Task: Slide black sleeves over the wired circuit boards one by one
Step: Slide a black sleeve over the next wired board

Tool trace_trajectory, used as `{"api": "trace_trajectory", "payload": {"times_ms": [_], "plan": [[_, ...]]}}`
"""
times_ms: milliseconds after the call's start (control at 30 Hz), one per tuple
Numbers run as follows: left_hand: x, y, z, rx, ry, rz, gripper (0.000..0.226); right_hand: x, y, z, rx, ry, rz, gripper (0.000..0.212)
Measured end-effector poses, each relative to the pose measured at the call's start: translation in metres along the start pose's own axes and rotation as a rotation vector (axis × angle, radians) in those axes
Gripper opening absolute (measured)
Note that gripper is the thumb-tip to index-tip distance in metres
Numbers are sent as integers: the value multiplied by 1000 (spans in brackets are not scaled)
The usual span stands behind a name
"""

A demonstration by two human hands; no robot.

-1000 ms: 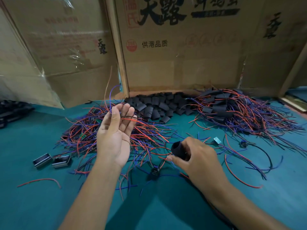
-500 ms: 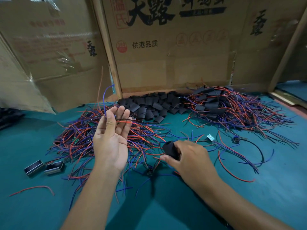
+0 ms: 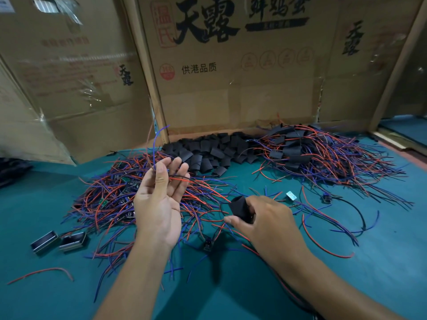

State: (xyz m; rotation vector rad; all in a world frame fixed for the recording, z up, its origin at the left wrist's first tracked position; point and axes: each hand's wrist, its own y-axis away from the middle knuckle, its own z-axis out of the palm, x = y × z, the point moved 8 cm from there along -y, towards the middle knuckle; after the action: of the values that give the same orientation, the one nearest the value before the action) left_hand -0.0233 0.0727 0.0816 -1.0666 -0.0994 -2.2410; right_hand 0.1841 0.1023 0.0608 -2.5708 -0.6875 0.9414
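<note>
The right hand (image 3: 268, 218) is gripping one black sleeve (image 3: 239, 207) between thumb and curled fingers, holding it low over the green table (image 3: 381, 262) with its open end facing left. The left hand (image 3: 159, 199) is standing raised, palm up, pinching a bundle of wires (image 3: 159, 144) between thumb and fingertips; a blue wire is arcing upward, while red and black leads are trailing across the fingers. Behind the left hand, a heap of unsleeved wired boards (image 3: 111, 195) is lying. Farther back, loose sleeves (image 3: 208, 151) are lying piled at centre, and sleeved boards (image 3: 312, 155) are lying heaped at right, against cardboard boxes (image 3: 231, 88).
</note>
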Motion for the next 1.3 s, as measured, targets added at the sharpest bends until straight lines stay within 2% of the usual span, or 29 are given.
{"api": "trace_trajectory", "payload": {"times_ms": [167,433,567,733,833,967,1167,1300], "plan": [[-3,4,3,-4,-25,-2,27,-8,1,-2,-5,158,-36,45],[-32,29,25,-89,-47,-88,27,-22,1,-13,168,322,-198,34],[-55,46,35,-152,-115,-176,23,-19,-1,-21,208,263,-173,32],[-62,54,38,-179,-221,-163,29,-15,-4,-29,201,72,-207,30],[-67,53,34,-140,-180,-228,37,-18,-5,-30,173,20,-266,32],[-76,54,34,-171,-97,-340,45,-21,-5,-23,109,27,-310,36],[-81,60,44,-260,-24,-378,29,-27,-1,-23,159,-8,-346,40],[-85,62,42,-232,-24,-403,20,-28,-1,-23,169,7,-351,47]]}}
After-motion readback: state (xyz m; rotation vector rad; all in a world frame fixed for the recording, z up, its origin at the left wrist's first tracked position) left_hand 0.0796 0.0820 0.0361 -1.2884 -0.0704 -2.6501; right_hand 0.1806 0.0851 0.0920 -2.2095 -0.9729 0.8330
